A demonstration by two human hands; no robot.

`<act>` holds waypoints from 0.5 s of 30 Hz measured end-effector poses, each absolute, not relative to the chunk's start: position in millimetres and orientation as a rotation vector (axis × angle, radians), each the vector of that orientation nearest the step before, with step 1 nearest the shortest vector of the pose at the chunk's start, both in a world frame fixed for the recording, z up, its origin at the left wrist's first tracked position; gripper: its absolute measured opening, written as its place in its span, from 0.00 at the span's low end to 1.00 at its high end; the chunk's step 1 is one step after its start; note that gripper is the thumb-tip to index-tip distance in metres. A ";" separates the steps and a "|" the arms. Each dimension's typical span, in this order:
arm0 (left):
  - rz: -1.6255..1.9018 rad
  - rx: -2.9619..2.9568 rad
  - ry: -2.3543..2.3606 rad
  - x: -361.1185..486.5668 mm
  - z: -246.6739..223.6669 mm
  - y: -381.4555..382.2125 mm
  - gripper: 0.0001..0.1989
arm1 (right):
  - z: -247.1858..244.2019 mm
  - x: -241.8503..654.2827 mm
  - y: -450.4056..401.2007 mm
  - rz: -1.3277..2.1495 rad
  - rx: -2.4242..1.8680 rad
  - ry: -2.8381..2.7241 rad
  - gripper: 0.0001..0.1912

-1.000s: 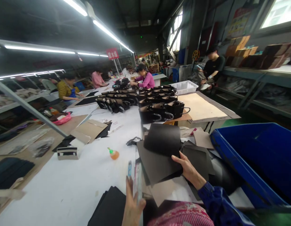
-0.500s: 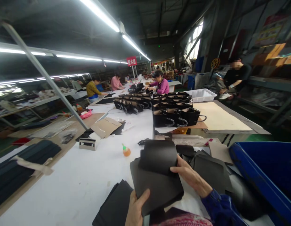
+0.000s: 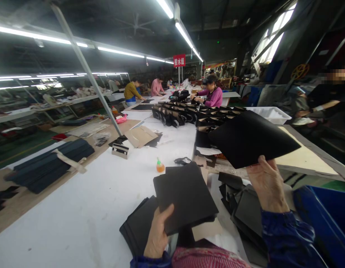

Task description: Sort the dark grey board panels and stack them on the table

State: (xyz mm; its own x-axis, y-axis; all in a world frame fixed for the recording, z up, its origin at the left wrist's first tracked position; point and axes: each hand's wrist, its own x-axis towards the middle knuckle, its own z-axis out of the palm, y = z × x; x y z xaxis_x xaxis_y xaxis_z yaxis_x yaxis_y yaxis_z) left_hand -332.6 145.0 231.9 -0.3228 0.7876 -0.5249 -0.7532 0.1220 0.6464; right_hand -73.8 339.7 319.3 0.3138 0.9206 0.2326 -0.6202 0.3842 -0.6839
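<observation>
My left hand (image 3: 158, 231) grips a stack of black sheets (image 3: 186, 195) by its lower left edge, thumb on top and the other fingers underneath. Raised to the right, my right hand (image 3: 266, 182) pinches one single black sheet (image 3: 253, 137) at its near edge. That sheet is held up apart from the stack and bends slightly. Beside my left hand, another pile of black sheets (image 3: 139, 225) lies on the white tabletop (image 3: 105, 208). Loose black pieces (image 3: 249, 212) lie below my right hand.
A small glue bottle (image 3: 160, 166) with a green tip stands beyond the stack. Black handbags (image 3: 175, 113) stand in rows farther back. A blue bin (image 3: 326, 216) is at the right. A slanted metal pole (image 3: 88, 70) rises on the left. Co-workers (image 3: 213, 95) sit and stand farther away.
My right hand has lifted the top sheet off the stack and carried it up to the right. My left hand still holds the stack. The view has turned left.
</observation>
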 end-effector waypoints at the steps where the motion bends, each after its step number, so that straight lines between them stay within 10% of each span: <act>1: 1.557 0.046 1.098 -333.0 233.4 146.3 0.22 | 326.8 -75.9 333.2 1.025 -0.506 -0.726 0.16; 15: 1.645 0.076 0.963 -318.1 243.6 167.9 0.09 | 283.4 -145.2 253.1 0.322 -0.457 -2.697 0.17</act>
State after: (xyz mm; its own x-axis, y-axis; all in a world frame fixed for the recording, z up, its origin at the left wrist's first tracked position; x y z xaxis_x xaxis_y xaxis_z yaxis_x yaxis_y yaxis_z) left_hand -318.1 167.9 243.6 -0.3281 0.8407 -0.4307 -0.7870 0.0090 0.6170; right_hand -145.2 253.1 283.4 -0.8729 0.3571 0.3325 0.2689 0.9207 -0.2830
